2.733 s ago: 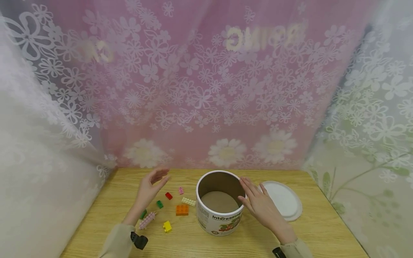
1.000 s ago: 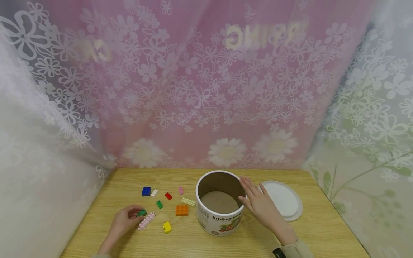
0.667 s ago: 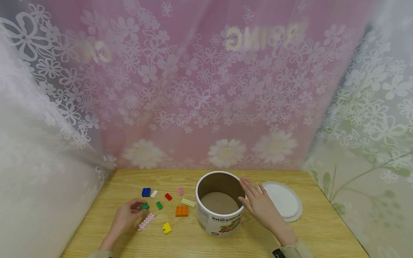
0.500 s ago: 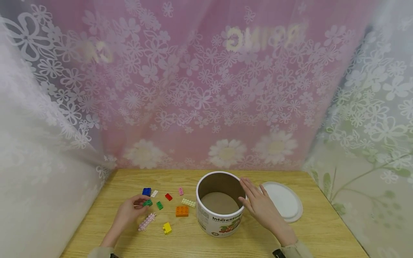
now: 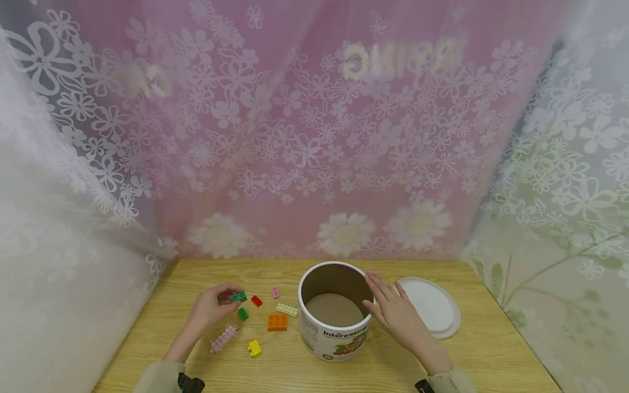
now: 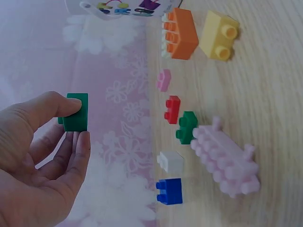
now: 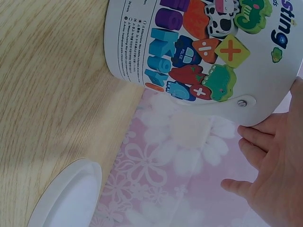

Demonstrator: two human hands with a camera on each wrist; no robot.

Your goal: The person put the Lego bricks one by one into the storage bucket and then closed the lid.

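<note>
My left hand [image 5: 214, 305] pinches a green building brick [image 5: 239, 296] between thumb and fingers, held above the table; in the left wrist view the green brick's smooth side faces the camera. My right hand [image 5: 395, 311] rests its straight fingers against the rim of a white round bucket [image 5: 334, 344], which stands upright with its mouth uncovered and nothing visible on its floor. Below the held brick lies a smaller green brick [image 5: 243, 314], with a red brick [image 5: 256, 301] just beyond. The blue brick [image 6: 170, 191] and white brick [image 6: 170, 161] are hidden behind my left hand in the head view.
Between left hand and bucket lie an orange brick [image 5: 277, 322], a cream brick [image 5: 287, 309], a small pink brick [image 5: 276, 293] and a yellow brick [image 5: 254, 349]. A long pale pink piece [image 5: 224, 339] lies near the left forearm. A white lid [image 5: 432, 305] lies right of the bucket.
My left hand came down from an open hover, took the green brick from beside the pale pink piece, then lifted it up and rightward. The right hand and bucket have stayed put.
</note>
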